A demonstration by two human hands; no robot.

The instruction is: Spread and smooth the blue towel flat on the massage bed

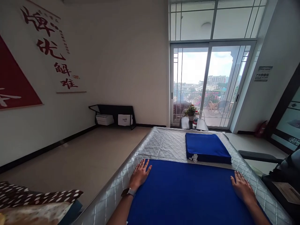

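A blue cloth (187, 193) lies spread flat on the silver quilted table cover (159, 142), its lower part running out of view. On its far left corner rests my left hand (140, 173), palm down with fingers stretched out; a watch (128, 192) is on that wrist. My right hand (242, 186) lies flat at the cloth's far right corner, fingers extended. Just beyond the cloth sits a stack of folded blue cloth (207, 147), with white labels (194, 158) sticking out at its near left corner. Neither hand grasps anything.
Behind the covered table is a small dark table (199, 125) with a potted plant (191, 112) and a bottle (195, 119). Patterned fabric (35, 203) lies at lower left. A black bench (257, 156) and dark bag (286, 175) stand at right, a black rack (117, 110) by the wall.
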